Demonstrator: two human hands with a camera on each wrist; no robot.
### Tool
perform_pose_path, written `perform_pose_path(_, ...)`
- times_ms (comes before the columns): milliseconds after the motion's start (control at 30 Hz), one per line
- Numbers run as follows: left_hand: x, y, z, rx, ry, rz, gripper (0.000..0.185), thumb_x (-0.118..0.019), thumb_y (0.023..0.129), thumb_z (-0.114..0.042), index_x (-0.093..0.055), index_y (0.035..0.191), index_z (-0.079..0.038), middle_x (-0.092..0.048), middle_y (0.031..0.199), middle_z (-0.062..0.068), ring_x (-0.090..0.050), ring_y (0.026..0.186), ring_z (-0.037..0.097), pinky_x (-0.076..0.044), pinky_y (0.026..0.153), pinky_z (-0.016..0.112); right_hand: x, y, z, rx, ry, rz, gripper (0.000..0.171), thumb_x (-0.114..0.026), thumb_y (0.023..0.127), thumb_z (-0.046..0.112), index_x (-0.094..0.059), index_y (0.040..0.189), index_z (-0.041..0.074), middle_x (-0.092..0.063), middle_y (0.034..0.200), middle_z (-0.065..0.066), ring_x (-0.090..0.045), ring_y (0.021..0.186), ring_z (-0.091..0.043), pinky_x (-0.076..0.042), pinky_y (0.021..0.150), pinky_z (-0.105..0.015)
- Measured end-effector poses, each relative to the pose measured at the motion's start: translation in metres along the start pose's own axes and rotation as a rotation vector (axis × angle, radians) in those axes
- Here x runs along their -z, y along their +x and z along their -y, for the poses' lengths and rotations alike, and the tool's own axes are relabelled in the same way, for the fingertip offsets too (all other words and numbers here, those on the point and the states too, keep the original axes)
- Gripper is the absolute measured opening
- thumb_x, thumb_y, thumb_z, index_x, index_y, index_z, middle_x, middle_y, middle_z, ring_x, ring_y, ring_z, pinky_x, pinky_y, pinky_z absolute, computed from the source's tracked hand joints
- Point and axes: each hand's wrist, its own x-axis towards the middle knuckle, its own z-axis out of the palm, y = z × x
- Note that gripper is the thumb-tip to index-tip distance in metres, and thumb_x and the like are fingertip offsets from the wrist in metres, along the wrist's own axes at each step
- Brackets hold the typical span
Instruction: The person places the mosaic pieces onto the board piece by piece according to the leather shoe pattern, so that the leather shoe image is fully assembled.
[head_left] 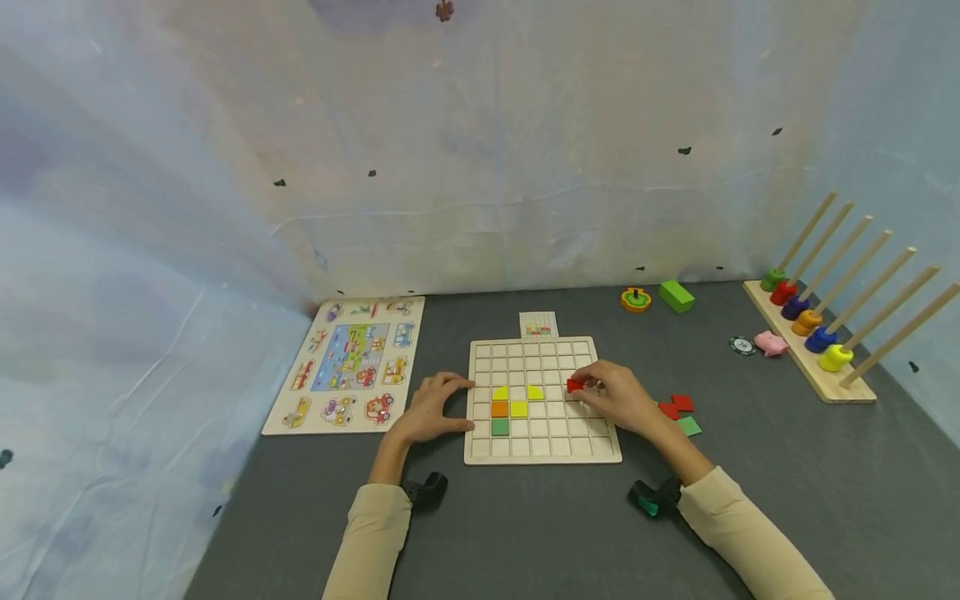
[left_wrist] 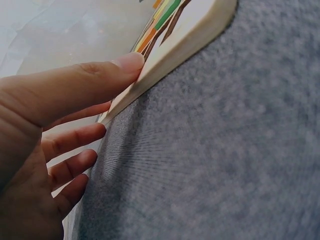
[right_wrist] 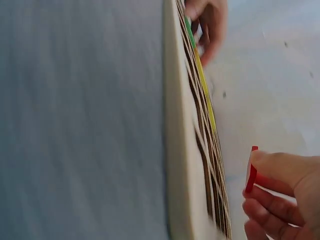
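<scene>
A wooden grid board (head_left: 540, 448) lies on the dark table, with yellow, orange and green tiles in its left cells. My right hand (head_left: 617, 398) pinches a red tile (head_left: 573, 386) over the board's right part; the right wrist view shows the red tile (right_wrist: 251, 170) between thumb and fingers, apart from the board. My left hand (head_left: 431, 410) touches the board's left edge with thumb and fingertips spread. In the left wrist view the thumb of the left hand (left_wrist: 65, 100) rests against the wooden edge (left_wrist: 175, 62). A small pattern card (head_left: 538, 324) lies behind the board.
Loose red tiles (head_left: 682, 403) and a green tile (head_left: 688, 427) lie right of the board. Left stands a picture puzzle board (head_left: 303, 423). Farther right are a green block (head_left: 677, 296), a round toy (head_left: 636, 300), a pink pig (head_left: 770, 343), a chip (head_left: 742, 346) and a peg stand (head_left: 855, 392).
</scene>
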Motion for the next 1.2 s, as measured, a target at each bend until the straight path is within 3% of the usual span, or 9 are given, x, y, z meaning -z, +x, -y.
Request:
perform_pose_path(133,0.000,0.000,0.000,0.001,0.003,0.001,0.064,-0.076,0.077,-0.033,-0.050,0.134,-0.016,-0.039,0.136,0.008,-0.032,0.122,0.032,-0.025,0.099,0.056,-0.015,0.004,0.017,0.106,0.058,0.032,0.023,-0.076,0.078,0.011,-0.068,0.098,0.005,-0.066,0.093,-0.004,-0.060,0.078,-0.016,-0.051,0.067,-0.030)
perform_pose_path(367,0.000,0.001,-0.002,0.011,-0.002,-0.001,0.065,-0.077,0.077,-0.033,-0.051,0.134,-0.015,-0.040,0.135,0.008,-0.033,0.121,0.031,-0.025,0.099,0.056,-0.038,0.007,0.043,0.203,0.135,0.091,0.019,-0.077,0.076,0.014,-0.067,0.092,0.008,-0.065,0.090,-0.001,-0.058,0.081,-0.013,-0.049,0.071,-0.026)
perform_pose_path(667,0.001,0.000,-0.003,-0.003,-0.004,-0.015,0.064,-0.076,0.077,-0.033,-0.051,0.133,-0.014,-0.040,0.134,0.009,-0.033,0.121,0.032,-0.025,0.098,0.057,-0.052,0.006,0.050,0.299,0.008,0.106,0.011,-0.077,0.078,0.024,-0.070,0.083,0.016,-0.064,0.087,0.006,-0.054,0.084,-0.008,-0.046,0.076,-0.027)
perform_pose_path(900,0.001,0.000,-0.002,-0.010,-0.002,-0.016,0.065,-0.076,0.077,-0.034,-0.051,0.133,-0.014,-0.040,0.134,0.009,-0.033,0.121,0.032,-0.026,0.098,0.057,-0.051,0.007,0.049,0.329,0.012,0.084,0.006,-0.078,0.076,0.018,-0.073,0.080,0.016,-0.063,0.088,0.004,-0.054,0.087,-0.011,-0.046,0.079,-0.029)
perform_pose_path(1200,0.001,0.000,-0.003,0.000,0.008,-0.015,0.064,-0.076,0.077,-0.034,-0.052,0.133,-0.015,-0.041,0.134,0.009,-0.033,0.121,0.032,-0.026,0.098,0.057,-0.057,0.005,0.048,0.288,0.001,0.054,0.009,-0.076,0.078,0.022,-0.074,0.084,0.017,-0.062,0.090,0.004,-0.053,0.086,-0.009,-0.046,0.076,-0.026)
